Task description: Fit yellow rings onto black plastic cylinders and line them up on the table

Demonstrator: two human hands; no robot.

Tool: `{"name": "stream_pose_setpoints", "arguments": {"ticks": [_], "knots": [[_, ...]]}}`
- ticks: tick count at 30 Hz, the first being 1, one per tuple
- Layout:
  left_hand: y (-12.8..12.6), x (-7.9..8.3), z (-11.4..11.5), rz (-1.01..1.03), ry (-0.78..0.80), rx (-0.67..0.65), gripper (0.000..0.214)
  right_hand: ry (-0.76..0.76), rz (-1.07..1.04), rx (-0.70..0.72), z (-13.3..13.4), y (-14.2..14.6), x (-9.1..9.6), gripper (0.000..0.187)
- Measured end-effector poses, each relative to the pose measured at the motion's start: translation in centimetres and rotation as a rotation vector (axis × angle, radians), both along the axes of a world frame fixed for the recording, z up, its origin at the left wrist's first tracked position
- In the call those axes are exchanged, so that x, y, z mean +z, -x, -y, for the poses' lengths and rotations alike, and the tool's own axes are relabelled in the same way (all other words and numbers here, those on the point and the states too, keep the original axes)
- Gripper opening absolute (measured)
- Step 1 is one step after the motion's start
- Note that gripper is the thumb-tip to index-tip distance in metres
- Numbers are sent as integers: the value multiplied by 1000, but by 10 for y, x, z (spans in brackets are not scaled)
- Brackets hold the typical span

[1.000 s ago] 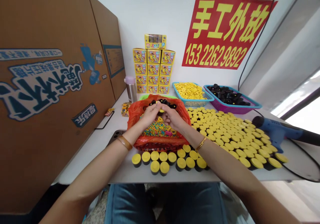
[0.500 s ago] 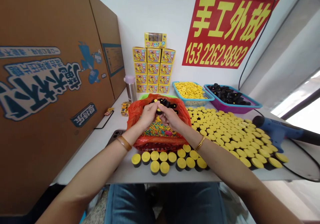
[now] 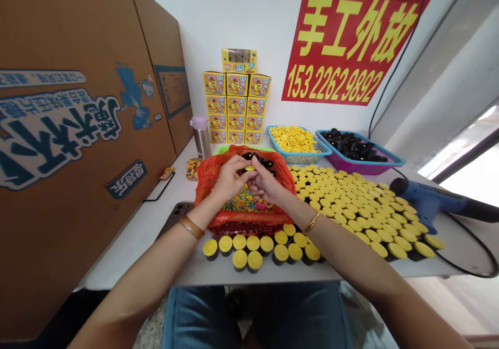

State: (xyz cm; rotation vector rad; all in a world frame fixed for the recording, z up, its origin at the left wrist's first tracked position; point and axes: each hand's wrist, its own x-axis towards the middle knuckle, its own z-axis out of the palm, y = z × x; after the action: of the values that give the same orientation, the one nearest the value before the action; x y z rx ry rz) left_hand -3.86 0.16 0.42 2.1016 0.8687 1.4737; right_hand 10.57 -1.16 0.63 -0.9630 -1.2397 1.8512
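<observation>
My left hand [image 3: 229, 180] and my right hand [image 3: 266, 183] meet above a red bag [image 3: 249, 221] of small coloured candies [image 3: 242, 201]. Both pinch the same small piece, a yellow cap [image 3: 250, 168] on a black part, at their fingertips. Loose black parts lie in the back of the bag. A double row of black cups with yellow caps [image 3: 253, 245] stands just in front of the bag, near the table edge. A wide field of the same capped cups [image 3: 351, 203] covers the table to the right of my right arm.
Large brown cartons [image 3: 78, 130] wall the left side. Yellow boxes [image 3: 236, 102] are stacked at the back beside a steel flask [image 3: 201, 137]. A blue basket of yellow caps [image 3: 298, 141] and a purple basket of black cups [image 3: 356, 151] stand behind. A blue tool [image 3: 429, 201] with cable lies right.
My hands stay together over the bag and sink slightly, fingers shifting on the small capped piece. The view tilts a little.
</observation>
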Motion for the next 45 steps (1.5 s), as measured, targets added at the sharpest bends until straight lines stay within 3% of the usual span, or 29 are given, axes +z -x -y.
{"name": "stream_pose_setpoints", "arguments": {"ticks": [3, 7, 12, 18, 21, 24, 27, 29, 30, 33, 35, 39, 42, 45], "knots": [[-1, -2, 0, -21, 7, 27, 25, 18, -22, -9, 0, -2, -1, 58], [-1, -3, 0, 60, 80, 9, 64, 4, -50, -37, -2, -4, -4, 45], [-1, 0, 3, -10, 34, 31, 32, -40, -59, -28, -4, -3, -5, 44], [2, 1, 7, -96, -39, 88, 22, -116, 6, -54, -4, -3, -9, 37], [2, 0, 8, -129, -102, 111, 26, -422, 33, -227, -2, 2, -10, 34], [0, -2, 6, -99, -100, 34, 56, -680, 192, -367, -10, -6, -6, 35], [1, -7, -3, -5, -37, 17, 69, -697, 445, -595, -35, -49, 1, 34], [3, -11, -10, 79, 51, 98, 50, -745, 742, -848, -58, -95, 3, 24], [4, -13, -13, 115, 96, 141, 39, -778, 906, -883, -70, -118, 1, 20], [4, -14, -18, 139, 140, 211, 17, -718, 1267, -777, -97, -174, -12, 29], [2, -13, -17, 107, 103, 221, 9, -691, 1405, -664, -109, -193, -24, 36], [3, -13, -18, 101, 114, 304, 3, -675, 1550, -607, -126, -197, -43, 43], [15, -16, -28, 116, 209, 372, 4, -633, 1547, -547, -133, -194, -52, 34], [32, -19, -46, -11, 333, 371, 2, -639, 1482, -487, -133, -195, -57, 26]]}}
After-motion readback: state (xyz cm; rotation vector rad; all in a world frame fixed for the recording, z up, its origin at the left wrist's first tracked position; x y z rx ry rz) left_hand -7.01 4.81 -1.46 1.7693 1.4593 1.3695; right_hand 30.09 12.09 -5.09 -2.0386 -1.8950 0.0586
